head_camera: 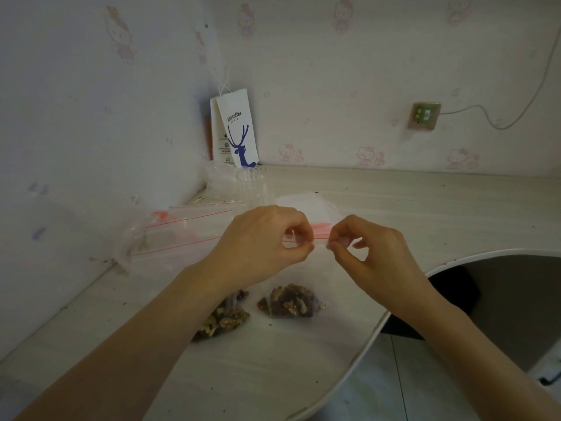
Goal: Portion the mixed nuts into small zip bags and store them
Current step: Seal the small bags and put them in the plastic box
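A small clear zip bag (290, 300) with mixed nuts in its bottom hangs over the desk, its red zip strip held up between my hands. My left hand (264, 241) pinches the strip's left part with thumb and fingers. The strip's right part is pinched by my right hand (362, 246). A second clear bag of nuts (223, 320) lies on the desk under my left forearm, partly hidden by it.
Several empty zip bags (188, 226) with red strips lie at the left near the wall. A clear cup (252, 185) and a white paper coffee bag (235, 129) stand in the corner. The desk's curved edge (376, 329) drops off at the right.
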